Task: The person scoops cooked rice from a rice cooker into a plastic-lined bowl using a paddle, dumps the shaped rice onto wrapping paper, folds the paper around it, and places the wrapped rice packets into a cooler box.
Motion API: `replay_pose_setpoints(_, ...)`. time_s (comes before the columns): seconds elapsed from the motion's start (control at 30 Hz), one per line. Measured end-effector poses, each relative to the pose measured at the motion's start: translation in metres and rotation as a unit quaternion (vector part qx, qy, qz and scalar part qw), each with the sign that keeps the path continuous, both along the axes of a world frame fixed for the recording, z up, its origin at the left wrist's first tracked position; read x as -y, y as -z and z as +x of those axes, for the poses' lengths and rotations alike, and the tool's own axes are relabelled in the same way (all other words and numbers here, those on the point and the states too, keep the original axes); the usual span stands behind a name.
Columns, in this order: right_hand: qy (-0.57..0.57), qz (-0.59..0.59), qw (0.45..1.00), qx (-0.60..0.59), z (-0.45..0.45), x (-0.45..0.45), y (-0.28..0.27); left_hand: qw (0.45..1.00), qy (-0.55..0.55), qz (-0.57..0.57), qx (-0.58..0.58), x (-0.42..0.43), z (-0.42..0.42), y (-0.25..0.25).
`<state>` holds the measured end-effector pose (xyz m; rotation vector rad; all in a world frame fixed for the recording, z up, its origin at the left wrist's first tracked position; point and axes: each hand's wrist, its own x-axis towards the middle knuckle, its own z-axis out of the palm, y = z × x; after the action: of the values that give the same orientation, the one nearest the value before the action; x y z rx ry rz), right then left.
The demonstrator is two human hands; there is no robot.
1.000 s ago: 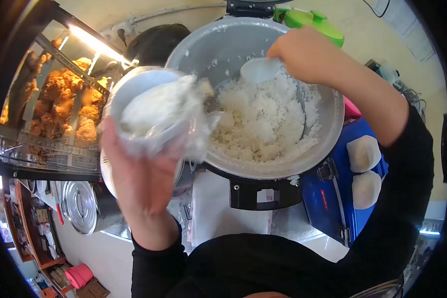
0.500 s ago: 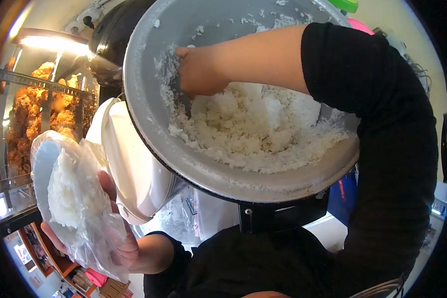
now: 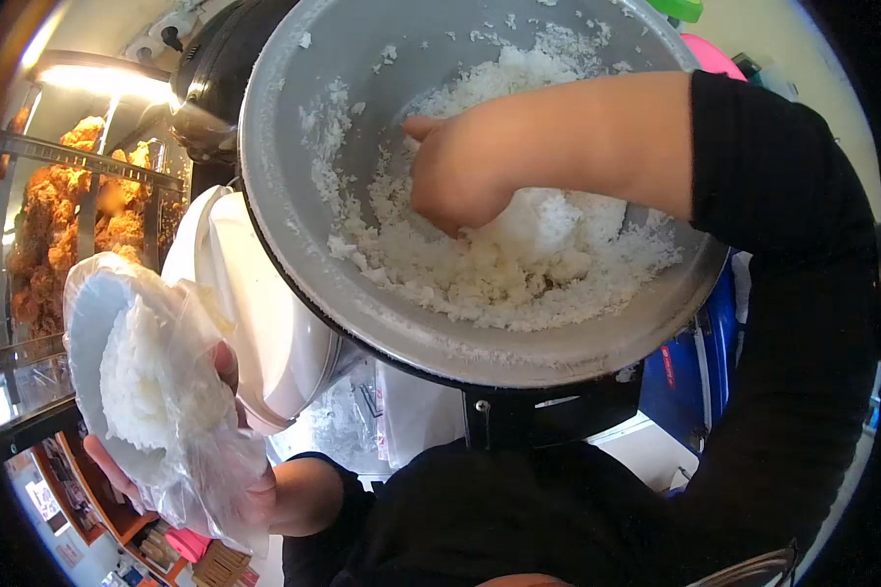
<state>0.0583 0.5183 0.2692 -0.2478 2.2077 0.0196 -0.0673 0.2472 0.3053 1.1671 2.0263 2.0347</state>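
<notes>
On the left, my left hand (image 3: 250,474) holds up a white bowl (image 3: 85,303), tilted, with a clear plastic bag (image 3: 210,479) in and over it. A mound of white rice (image 3: 142,377) lies in the bagged bowl. My right hand (image 3: 460,176) is deep inside a large grey rice cooker pot (image 3: 294,235), its fingers curled down at the cooked rice (image 3: 499,284). Whatever those fingers grip is hidden beneath the hand. Loose grains stick to the pot's inner wall.
The cooker's white lid (image 3: 264,313) stands open at the pot's left. Farther left, a lit glass cabinet holds fried chicken (image 3: 54,235). A dark rounded appliance (image 3: 215,88) is behind the lid. Something blue (image 3: 680,382) lies right of the cooker.
My right hand has moved right and slightly down in the pot, away from the left wall, baring rice at the back. My left hand keeps the bowl in nearly the same place.
</notes>
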Motion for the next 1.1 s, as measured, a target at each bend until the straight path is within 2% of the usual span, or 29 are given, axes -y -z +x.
replay_pose_setpoints(0.2, 0.234, -0.091, 0.966, -0.060, 0.051, -0.032, -0.027, 0.997, 0.024, 0.034, 0.072, -0.015, 0.026, -0.002)
replay_pose_setpoints(0.23, 0.288, -0.115, 0.948, -0.067, 0.059, -0.037, -0.034, 0.997, 0.028, 0.032, 0.066, -0.015, 0.034, -0.002)
replay_pose_setpoints(0.27, 0.341, -0.139, 0.927, -0.075, 0.066, -0.042, -0.043, 0.998, 0.037, 0.020, -0.044, -0.016, 0.040, -0.002)
replay_pose_setpoints(0.33, 0.419, -0.159, 0.888, -0.102, 0.081, -0.045, -0.067, 0.993, 0.095, 0.061, 0.033, -0.021, 0.047, -0.009)
replay_pose_setpoints(0.37, 0.444, -0.155, 0.874, -0.121, 0.088, -0.045, -0.083, 0.959, 0.144, 0.113, 0.216, -0.025, 0.049, -0.017)
replay_pose_setpoints(0.4, 0.467, -0.151, 0.860, -0.141, 0.096, -0.046, -0.096, 0.886, 0.192, 0.161, 0.389, -0.029, 0.050, -0.026)
replay_pose_setpoints(0.43, 0.475, -0.168, 0.845, -0.180, 0.105, -0.050, -0.104, 0.778, 0.237, 0.203, 0.545, -0.033, 0.053, -0.032)
replay_pose_setpoints(0.47, 0.480, -0.185, 0.829, -0.219, 0.115, -0.056, -0.112, 0.789, 0.268, 0.165, 0.528, -0.037, 0.058, -0.034)
replay_pose_setpoints(0.57, 0.493, -0.205, 0.762, -0.366, 0.135, -0.046, -0.142, 0.689, 0.408, 0.131, 0.584, -0.054, 0.073, -0.033)
replay_pose_setpoints(0.63, 0.502, -0.194, 0.716, -0.445, 0.141, -0.027, -0.157, 0.719, 0.370, 0.032, 0.588, -0.068, 0.089, -0.040)
replay_pose_setpoints(0.67, 0.509, -0.194, 0.688, -0.479, 0.141, -0.013, -0.162, 0.725, 0.396, 0.026, 0.563, -0.076, 0.097, -0.040)
replay_pose_setpoints(0.73, 0.409, -0.021, 0.715, -0.567, 0.145, 0.016, -0.157, 0.716, 0.412, 0.055, 0.561, -0.091, 0.112, -0.045)
replay_pose_setpoints(0.77, 0.285, 0.116, 0.751, -0.584, 0.147, 0.035, -0.152, 0.711, 0.419, 0.069, 0.560, -0.096, 0.118, -0.048)
replay_pose_setpoints(0.8, 0.151, 0.250, 0.760, -0.581, 0.149, 0.052, -0.146, 0.720, 0.400, 0.072, 0.563, -0.100, 0.120, -0.050)
replay_pose_setpoints(0.9, 0.155, 0.187, 0.739, -0.628, 0.159, 0.082, -0.119, 0.730, 0.388, 0.091, 0.554, -0.101, 0.122, -0.049)
replay_pose_setpoints(1.1, 0.172, 0.125, 0.793, -0.571, 0.162, 0.087, -0.126, 0.745, 0.387, 0.035, 0.542, -0.097, 0.118, -0.054)
